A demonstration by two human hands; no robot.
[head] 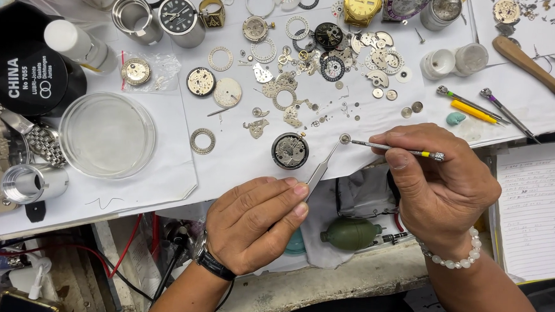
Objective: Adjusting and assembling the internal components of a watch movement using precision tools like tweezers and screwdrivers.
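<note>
Everywhere, watch parts (333, 57) on white paper (239, 154)

Both hands, left (258, 221) and right (437, 183), curled in pinching grips.

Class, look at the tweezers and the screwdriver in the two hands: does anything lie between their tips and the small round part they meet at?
Nothing visible does. The tweezers in the left hand and the screwdriver in the right hand both reach the small round part directly. The watch movement lies to one side, apart.
</note>
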